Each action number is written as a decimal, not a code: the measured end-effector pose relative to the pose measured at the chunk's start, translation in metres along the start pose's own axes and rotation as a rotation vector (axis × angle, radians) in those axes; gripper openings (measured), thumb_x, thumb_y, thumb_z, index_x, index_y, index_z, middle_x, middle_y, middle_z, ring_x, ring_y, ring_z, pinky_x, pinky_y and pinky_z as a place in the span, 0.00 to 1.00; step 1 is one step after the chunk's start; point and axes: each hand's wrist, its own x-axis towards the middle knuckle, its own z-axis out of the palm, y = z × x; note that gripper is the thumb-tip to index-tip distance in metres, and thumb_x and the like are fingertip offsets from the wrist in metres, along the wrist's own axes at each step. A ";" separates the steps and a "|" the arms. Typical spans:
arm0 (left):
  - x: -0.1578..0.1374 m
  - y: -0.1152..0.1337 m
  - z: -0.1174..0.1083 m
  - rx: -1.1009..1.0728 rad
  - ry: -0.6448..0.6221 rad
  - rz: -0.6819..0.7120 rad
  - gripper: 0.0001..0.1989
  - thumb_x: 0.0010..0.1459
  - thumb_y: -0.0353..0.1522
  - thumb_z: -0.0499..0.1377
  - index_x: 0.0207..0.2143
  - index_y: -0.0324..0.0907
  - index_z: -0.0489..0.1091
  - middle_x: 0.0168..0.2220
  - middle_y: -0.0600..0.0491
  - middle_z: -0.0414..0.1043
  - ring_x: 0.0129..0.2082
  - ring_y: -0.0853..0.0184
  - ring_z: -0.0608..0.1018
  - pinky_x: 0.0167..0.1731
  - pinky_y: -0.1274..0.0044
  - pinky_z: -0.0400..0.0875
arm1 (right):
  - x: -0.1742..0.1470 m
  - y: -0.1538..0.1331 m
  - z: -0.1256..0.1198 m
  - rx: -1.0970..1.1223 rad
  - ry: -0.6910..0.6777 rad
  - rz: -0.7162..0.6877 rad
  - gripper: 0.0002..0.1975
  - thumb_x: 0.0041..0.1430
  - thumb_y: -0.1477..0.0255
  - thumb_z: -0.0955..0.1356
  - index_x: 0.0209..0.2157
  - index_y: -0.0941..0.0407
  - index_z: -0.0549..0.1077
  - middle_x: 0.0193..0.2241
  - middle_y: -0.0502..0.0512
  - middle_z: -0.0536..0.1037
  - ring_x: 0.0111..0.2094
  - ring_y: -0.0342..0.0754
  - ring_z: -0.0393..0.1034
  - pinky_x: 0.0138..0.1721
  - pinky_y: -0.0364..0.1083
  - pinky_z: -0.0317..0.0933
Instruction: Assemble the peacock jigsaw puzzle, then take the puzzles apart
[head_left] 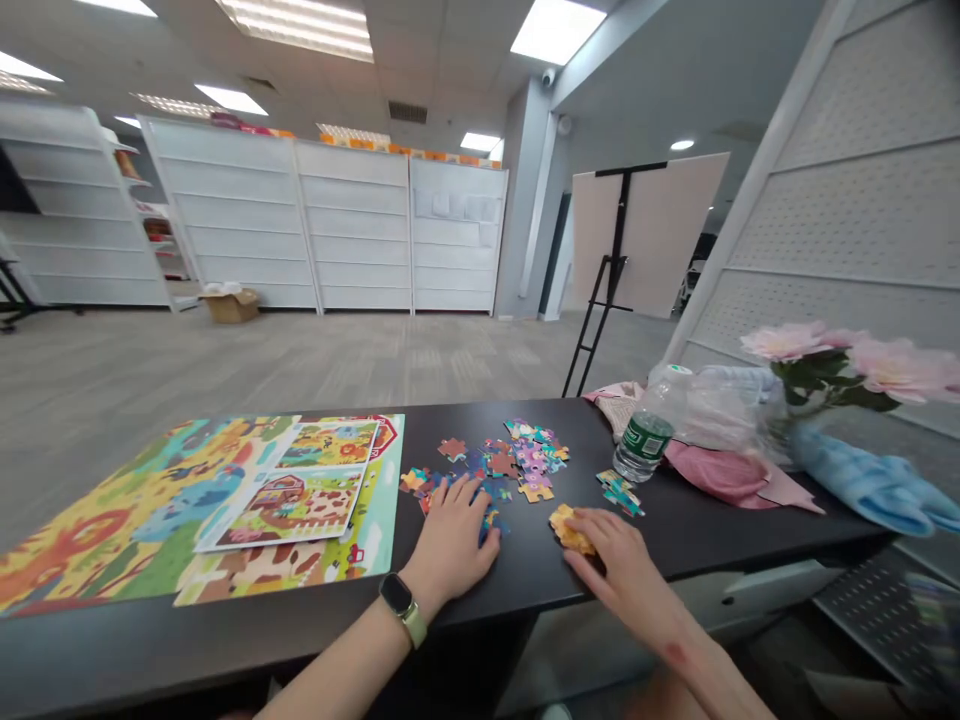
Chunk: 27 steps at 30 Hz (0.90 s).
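My left hand, with a watch on its wrist, lies over the near side of a heap of jigsaw puzzle pieces. Its fingers are stretched out and rest on blue and red pieces, partly covering them. To the right, my right hand has its fingers curled over a small cluster of yellow puzzle pieces, the thumb at the near side. Purple and yellow pieces lie between the hands, farther back. A few teal and yellow pieces sit apart, beyond the right hand.
At left, a reference sheet lies on a large animal picture on the black table. A water bottle, pink cloth, blue cloth and flowers stand or lie at right. An easel is behind.
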 end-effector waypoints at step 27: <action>-0.010 -0.003 -0.014 -0.064 -0.016 0.124 0.18 0.63 0.35 0.55 0.55 0.48 0.67 0.66 0.48 0.60 0.65 0.54 0.62 0.66 0.54 0.48 | 0.024 -0.058 0.009 0.035 -0.038 -0.049 0.12 0.64 0.63 0.66 0.45 0.49 0.78 0.56 0.57 0.75 0.59 0.61 0.61 0.57 0.64 0.58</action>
